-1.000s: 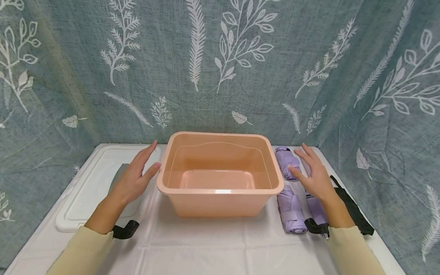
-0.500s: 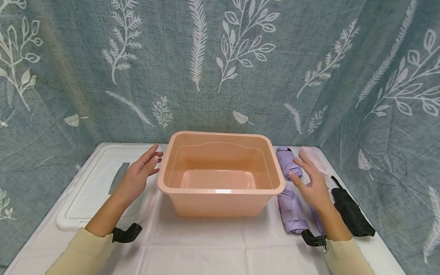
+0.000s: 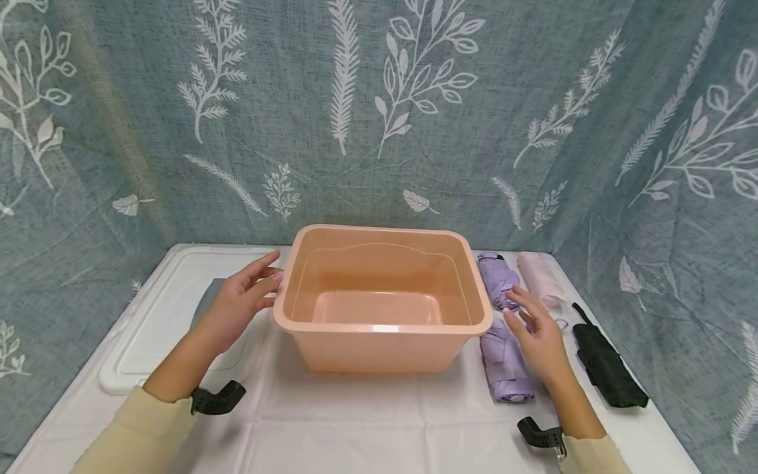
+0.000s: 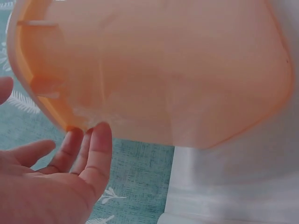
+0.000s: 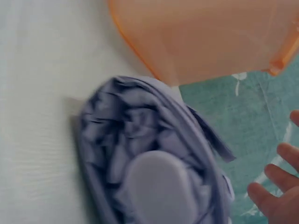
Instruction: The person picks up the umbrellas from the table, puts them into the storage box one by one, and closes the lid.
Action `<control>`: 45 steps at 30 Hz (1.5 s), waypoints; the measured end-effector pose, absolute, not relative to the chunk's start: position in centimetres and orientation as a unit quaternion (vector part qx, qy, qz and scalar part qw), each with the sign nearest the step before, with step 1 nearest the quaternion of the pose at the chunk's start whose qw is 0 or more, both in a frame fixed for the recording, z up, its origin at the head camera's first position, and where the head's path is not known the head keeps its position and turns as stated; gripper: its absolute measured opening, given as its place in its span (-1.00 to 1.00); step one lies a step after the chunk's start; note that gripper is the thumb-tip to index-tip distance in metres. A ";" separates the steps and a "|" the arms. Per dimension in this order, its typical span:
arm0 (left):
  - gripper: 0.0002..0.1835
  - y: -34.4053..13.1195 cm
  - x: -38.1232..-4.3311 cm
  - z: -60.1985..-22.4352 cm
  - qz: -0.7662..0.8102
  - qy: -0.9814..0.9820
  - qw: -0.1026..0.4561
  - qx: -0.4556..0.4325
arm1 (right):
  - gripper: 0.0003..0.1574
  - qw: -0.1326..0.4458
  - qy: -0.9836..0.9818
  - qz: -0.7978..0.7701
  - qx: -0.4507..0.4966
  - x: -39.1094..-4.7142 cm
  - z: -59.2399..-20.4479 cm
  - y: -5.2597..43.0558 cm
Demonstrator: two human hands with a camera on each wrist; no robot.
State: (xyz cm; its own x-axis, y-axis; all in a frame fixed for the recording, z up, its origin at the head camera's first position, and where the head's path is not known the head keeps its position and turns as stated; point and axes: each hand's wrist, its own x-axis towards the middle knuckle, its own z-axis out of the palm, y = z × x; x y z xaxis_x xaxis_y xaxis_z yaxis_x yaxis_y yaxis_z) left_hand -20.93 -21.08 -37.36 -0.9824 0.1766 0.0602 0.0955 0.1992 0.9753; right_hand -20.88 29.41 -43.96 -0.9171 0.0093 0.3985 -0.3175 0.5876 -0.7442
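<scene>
A peach plastic bin (image 3: 379, 349) stands upright with nothing inside. My left hand (image 3: 237, 306) is at its left rim, fingers loosely bent; in the left wrist view the fingertips (image 4: 100, 133) overlap the bin's wall. Right of the bin lie two rolled purple folding umbrellas, a far one (image 3: 494, 273) and a near one (image 3: 503, 368). My right hand (image 3: 539, 336) hovers beside the near umbrella, fingers spread and holding nothing. The right wrist view shows purple folds around a pale handle end (image 5: 161, 186). A small lilac loop (image 3: 562, 324) shows beside this hand; the rest is hidden.
A black folding umbrella (image 3: 606, 362) with a strap and a pale pink rolled bundle (image 3: 540, 276) lie at the right edge. On the left rests a white lid (image 3: 160, 316) with a grey patch. A leaf-patterned curtain (image 3: 367, 178) closes off the back and sides.
My right hand has drawn back toward me, uncovering the pink bundle and more of the black umbrella. My left hand has shifted slightly right, up to the bin's rim, its fingers bending a little.
</scene>
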 end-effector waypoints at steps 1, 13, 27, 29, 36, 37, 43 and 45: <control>-0.26 -21.1 -21.0 -37.3 0.638 0.764 0.041 0.086 | -0.48 0.180 -0.870 0.451 0.085 -20.7 -44.1 29.4; -0.24 -21.5 -21.9 -36.5 0.700 0.699 0.115 0.093 | -0.50 0.149 -0.869 0.467 0.065 -19.5 -45.8 29.3; -0.22 -21.7 -22.4 -36.0 0.709 0.686 0.142 0.085 | -0.46 0.103 -0.878 0.467 0.037 -18.7 -46.3 29.1; -0.21 -21.7 -22.4 -36.0 0.712 0.682 0.146 0.083 | -0.46 0.098 -0.881 0.463 0.032 -18.6 -46.3 29.1; -0.18 -22.0 -22.4 -36.1 0.701 0.694 0.153 0.068 | -0.48 0.093 -0.885 0.455 0.027 -18.5 -46.6 29.1; -0.18 -22.0 -22.4 -36.1 0.700 0.694 0.154 0.069 | -0.49 0.094 -0.886 0.454 0.028 -18.4 -46.7 29.1; -0.17 -22.2 -22.3 -36.2 0.707 0.683 0.164 0.082 | -0.51 0.094 -0.887 0.451 0.029 -18.3 -46.9 29.1; -0.17 -22.2 -22.3 -36.2 0.710 0.679 0.167 0.086 | -0.51 0.092 -0.886 0.453 0.029 -18.3 -46.9 29.0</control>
